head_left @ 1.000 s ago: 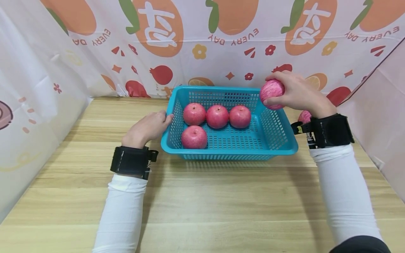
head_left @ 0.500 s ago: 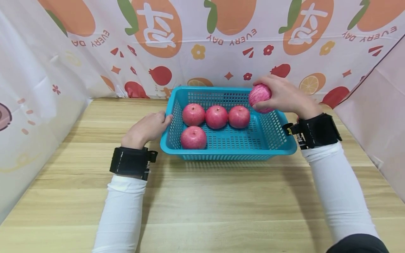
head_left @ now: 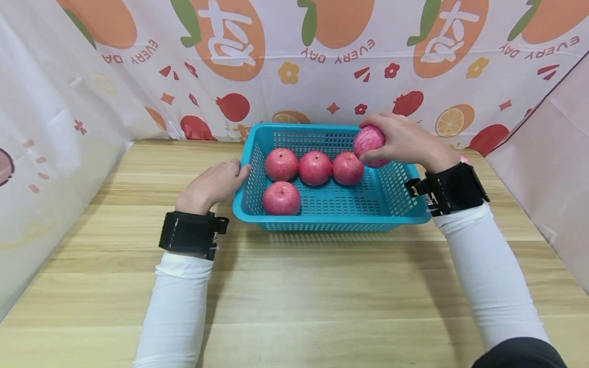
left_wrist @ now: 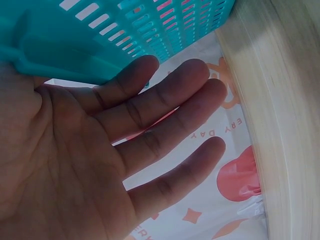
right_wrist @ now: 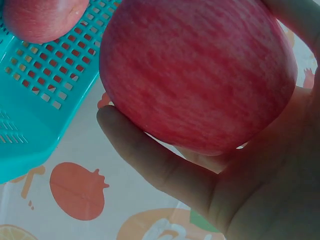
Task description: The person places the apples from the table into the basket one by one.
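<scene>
A blue-green plastic basket stands on the table with several red apples inside, among them a front-left apple and a right-hand apple. My left hand holds the basket's left rim, thumb over it; in the left wrist view the fingers stretch out below the rim, and the thumb is hidden. Over the basket's back right part, my right hand grips another apple. The right wrist view shows this streaked apple between thumb and fingers, above and apart from the basket floor.
A further apple shows partly behind the right wrist, to the right of the basket. Fruit-print cloth hangs directly behind the basket and along both sides. Wooden tabletop extends in front.
My right hand has moved left and slightly down with its apple, from the basket's back right corner to over its inside. The left hand and the basket stay in place.
</scene>
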Demonstrator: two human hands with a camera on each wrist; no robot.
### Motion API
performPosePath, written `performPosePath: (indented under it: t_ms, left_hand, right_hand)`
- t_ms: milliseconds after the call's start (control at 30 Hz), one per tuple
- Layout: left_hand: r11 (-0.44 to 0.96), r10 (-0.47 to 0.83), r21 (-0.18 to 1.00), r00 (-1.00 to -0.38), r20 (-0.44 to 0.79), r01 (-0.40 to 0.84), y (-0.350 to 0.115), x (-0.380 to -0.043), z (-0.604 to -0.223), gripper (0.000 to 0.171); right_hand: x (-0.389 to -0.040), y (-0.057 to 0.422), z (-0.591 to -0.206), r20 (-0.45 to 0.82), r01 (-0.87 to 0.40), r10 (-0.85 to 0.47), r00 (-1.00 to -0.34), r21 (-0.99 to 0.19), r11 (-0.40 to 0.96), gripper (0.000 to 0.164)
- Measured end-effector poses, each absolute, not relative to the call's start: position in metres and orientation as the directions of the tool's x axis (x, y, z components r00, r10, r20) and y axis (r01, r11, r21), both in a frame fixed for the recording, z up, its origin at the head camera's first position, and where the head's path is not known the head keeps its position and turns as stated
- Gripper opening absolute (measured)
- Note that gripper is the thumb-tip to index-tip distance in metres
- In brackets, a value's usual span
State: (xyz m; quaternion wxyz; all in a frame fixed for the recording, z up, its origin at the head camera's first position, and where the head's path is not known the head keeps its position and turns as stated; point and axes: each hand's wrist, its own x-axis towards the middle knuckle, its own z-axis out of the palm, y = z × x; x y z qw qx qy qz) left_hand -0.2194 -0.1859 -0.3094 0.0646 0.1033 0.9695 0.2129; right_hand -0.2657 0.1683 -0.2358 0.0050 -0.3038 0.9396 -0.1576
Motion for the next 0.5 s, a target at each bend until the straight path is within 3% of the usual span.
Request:
performPosePath:
  t_ms: [500]
  left_hand:
    - [0.885,0.224,0.438,-0.969,-0.101,0.159,-0.187,-0.22,-0.306,0.048]
  right_hand:
    - [-0.267,0.154,-0.235,0.022,-0.545,-0.569,-0.822,-0.322,0.774,0.065]
